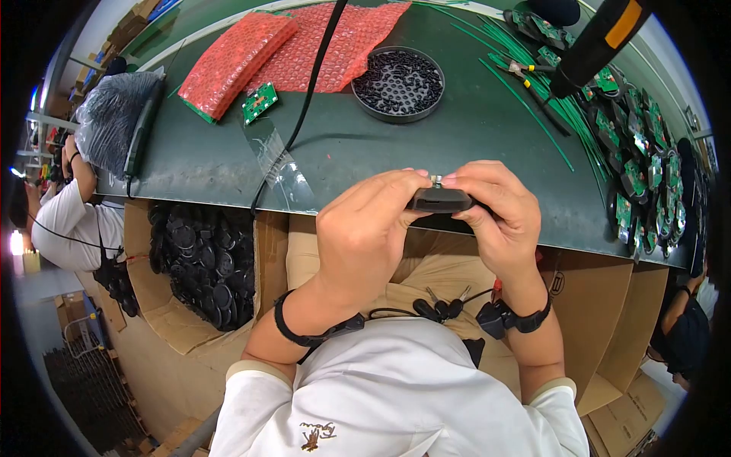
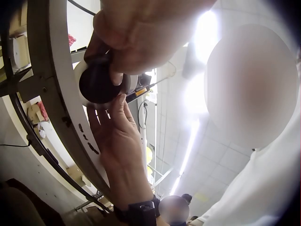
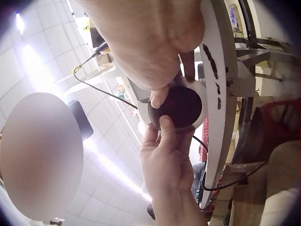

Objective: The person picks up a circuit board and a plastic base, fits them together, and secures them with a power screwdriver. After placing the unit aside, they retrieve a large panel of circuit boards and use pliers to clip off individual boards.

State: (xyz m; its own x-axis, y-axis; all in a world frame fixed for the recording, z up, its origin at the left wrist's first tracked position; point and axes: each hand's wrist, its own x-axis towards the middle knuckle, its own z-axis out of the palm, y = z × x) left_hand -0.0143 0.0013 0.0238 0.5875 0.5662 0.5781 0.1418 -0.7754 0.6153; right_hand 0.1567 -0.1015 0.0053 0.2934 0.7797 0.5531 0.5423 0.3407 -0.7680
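Observation:
A round black plastic case (image 1: 440, 200) is held between both hands near the table's front edge. My left hand (image 1: 365, 221) grips its left side, and my right hand (image 1: 502, 217) grips the right. Fingertips of both hands meet at the far side of the case, where a small green and metallic part (image 1: 436, 180) shows between them. From below, the left wrist view shows the case's flat round face (image 2: 98, 84) with thumbs on it. The right wrist view has the same dark disc (image 3: 183, 104) between the two hands.
A round tray (image 1: 398, 116) of small black parts stands behind the hands. Red bubble wrap (image 1: 236, 65) and a circuit board (image 1: 260, 103) lie left. Green wires (image 1: 533, 107), more boards (image 1: 640, 152) and a hanging black tool (image 1: 598, 46) are right. A cardboard box (image 1: 270, 259) holds round black parts.

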